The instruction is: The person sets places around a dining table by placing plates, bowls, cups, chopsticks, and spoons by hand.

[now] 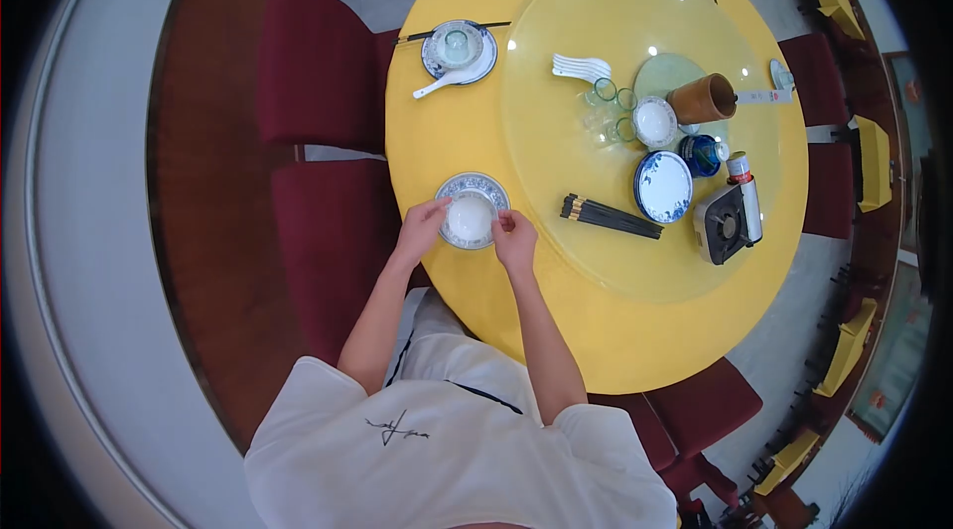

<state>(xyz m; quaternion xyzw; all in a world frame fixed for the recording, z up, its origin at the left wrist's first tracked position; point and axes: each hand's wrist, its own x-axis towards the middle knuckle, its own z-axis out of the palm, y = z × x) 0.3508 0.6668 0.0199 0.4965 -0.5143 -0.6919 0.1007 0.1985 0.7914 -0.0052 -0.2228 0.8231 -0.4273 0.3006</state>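
Between my two hands is a small white bowl, its rim pinched on either side. My left hand grips the left edge of the bowl, and my right hand grips the right edge. Beneath the bowl lies a blue-patterned plate, near the edge of the round table with its yellow cloth. The bowl overlaps the plate's middle in this view.
A glass turntable carries black chopsticks, stacked plates, white spoons, glasses, a stacked bowl, a brown cylinder and a portable stove. A place setting lies beyond my hands. Red chairs surround the table.
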